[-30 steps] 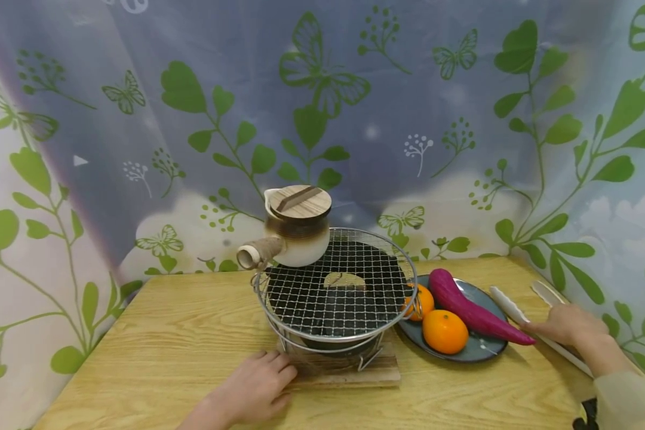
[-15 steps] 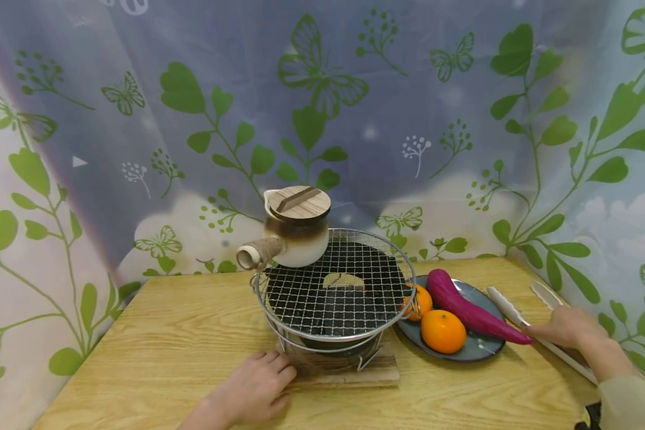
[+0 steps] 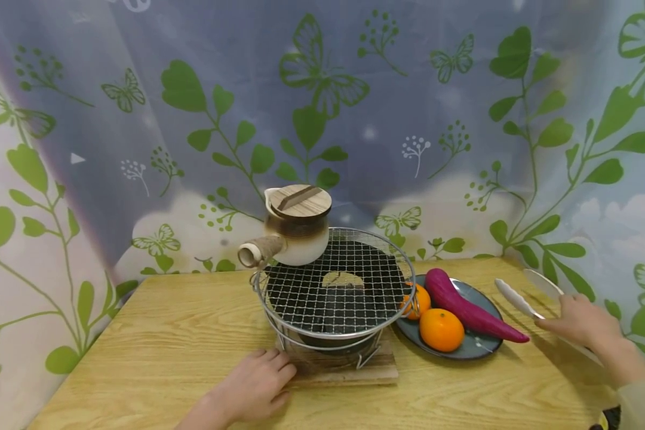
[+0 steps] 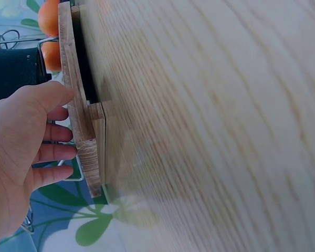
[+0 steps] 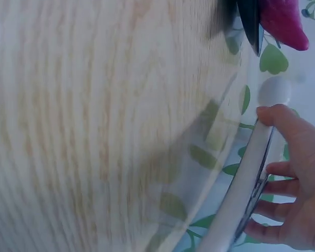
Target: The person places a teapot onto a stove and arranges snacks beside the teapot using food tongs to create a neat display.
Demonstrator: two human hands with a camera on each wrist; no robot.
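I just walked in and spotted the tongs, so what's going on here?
A person's right hand holds tongs, tips apart, to the right of a plate. The left hand touches the wooden board under a grill. A lidded pot sits on the grill, and the plate holds two oranges and a long purple vegetable. The tongs grip no food.

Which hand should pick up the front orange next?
Probably the right hand: it holds the tongs, near the plate with the front orange. The left hand touches the wooden board, farther from that orange.
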